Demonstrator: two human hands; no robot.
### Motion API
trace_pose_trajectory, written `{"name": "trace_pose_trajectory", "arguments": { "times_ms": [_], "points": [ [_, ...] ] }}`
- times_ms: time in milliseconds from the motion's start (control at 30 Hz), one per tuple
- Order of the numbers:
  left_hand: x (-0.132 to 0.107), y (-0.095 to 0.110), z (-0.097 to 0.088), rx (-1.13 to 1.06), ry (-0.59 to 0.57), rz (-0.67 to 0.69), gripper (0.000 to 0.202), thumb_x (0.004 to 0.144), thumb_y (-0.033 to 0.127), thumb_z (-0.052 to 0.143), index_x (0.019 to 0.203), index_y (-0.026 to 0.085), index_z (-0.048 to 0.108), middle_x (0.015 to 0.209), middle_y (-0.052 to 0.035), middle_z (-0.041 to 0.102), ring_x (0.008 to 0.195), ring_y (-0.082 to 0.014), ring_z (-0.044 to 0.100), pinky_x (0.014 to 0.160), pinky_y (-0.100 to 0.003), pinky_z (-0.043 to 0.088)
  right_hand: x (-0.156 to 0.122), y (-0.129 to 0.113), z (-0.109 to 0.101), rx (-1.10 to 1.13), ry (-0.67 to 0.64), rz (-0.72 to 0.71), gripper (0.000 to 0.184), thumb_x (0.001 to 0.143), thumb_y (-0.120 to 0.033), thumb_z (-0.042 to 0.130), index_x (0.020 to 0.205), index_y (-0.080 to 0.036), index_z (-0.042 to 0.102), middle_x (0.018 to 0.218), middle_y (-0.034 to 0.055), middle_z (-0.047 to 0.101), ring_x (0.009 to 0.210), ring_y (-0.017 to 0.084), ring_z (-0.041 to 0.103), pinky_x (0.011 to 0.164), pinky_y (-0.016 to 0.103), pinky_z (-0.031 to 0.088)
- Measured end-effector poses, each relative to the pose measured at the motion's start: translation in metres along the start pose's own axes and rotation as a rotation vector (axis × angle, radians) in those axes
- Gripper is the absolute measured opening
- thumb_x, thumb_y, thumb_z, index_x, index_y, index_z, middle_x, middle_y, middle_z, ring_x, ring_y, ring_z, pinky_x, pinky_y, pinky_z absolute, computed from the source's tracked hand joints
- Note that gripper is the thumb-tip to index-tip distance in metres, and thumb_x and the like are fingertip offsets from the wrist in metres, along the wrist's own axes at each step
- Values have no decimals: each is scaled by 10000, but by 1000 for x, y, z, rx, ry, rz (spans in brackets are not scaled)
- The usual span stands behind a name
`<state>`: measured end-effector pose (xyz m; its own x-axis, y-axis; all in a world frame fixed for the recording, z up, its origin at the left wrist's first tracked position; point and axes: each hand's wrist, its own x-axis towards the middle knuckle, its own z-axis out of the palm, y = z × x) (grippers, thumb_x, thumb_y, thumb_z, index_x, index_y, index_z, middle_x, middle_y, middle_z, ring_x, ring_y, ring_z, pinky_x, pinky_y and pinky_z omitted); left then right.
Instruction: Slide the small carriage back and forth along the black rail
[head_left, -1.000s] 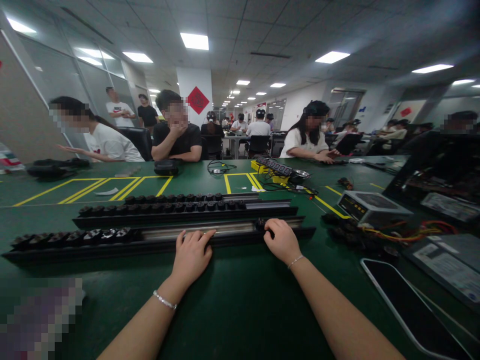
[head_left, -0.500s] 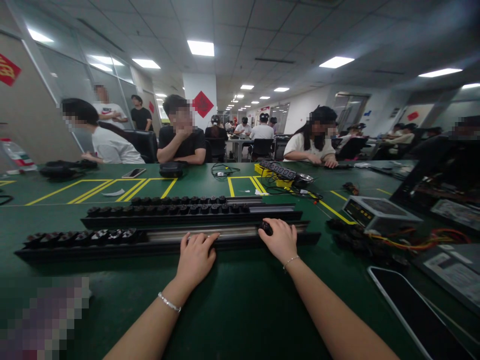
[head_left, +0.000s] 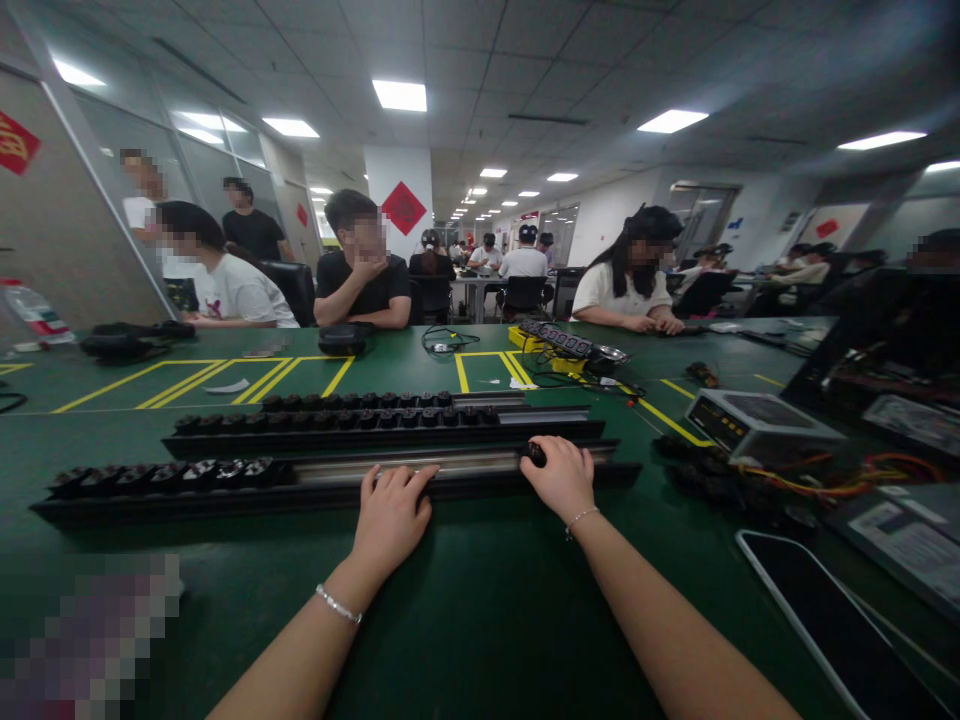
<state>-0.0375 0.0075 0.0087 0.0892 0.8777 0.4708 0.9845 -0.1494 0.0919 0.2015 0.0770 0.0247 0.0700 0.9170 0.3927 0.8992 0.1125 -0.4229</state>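
A long black rail [head_left: 315,485] lies across the green table [head_left: 480,610] in front of me, with several black round pieces lined up at its left end [head_left: 165,474]. My left hand [head_left: 391,515] rests flat on the rail's middle, fingers stretched out. My right hand [head_left: 561,478] is curled on a small black round piece [head_left: 534,453] in the rail's groove near its right end. Two more rails loaded with black pieces [head_left: 375,420] lie just behind.
A silver power supply box [head_left: 754,420] with coloured wires [head_left: 825,485] sits at right, a dark phone [head_left: 821,625] at the near right. A yellow power strip [head_left: 559,345] and cables lie further back. Several people sit along the table's far side.
Both hands stay on the front rail in nearly the same place. The view has shifted slightly, and a person at the far left has leaned and moved to the right.
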Motion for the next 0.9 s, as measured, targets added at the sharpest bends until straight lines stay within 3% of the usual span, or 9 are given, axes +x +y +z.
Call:
{"name": "trace_pose_trajectory", "arguments": {
  "times_ms": [333,567,900],
  "points": [
    [0,-1,2,11,12,6,408,816,237,441,1203,319,541,926,-14,632,929,-200,549,1035,-461,231,3,2,-1,40,-14,29,267,728,-320,504,955,-258,630,1068,28,636,1090,228,488,1015,455,209],
    [0,0,1,2,6,0,408,816,232,441,1202,317,539,937,-12,632,940,-197,547,1041,-463,223,3,6,-1,52,-17,35,425,738,-300,480,1152,-268,566,1137,37,615,1147,221,474,1034,447,195],
    [0,0,0,-4,10,-4,405,812,232,443,1192,324,549,933,-11,632,936,-195,551,1044,-462,226,4,4,-3,50,-15,52,391,728,-288,479,1101,-254,591,1149,41,619,1149,219,483,1037,439,200]
  ]
}}
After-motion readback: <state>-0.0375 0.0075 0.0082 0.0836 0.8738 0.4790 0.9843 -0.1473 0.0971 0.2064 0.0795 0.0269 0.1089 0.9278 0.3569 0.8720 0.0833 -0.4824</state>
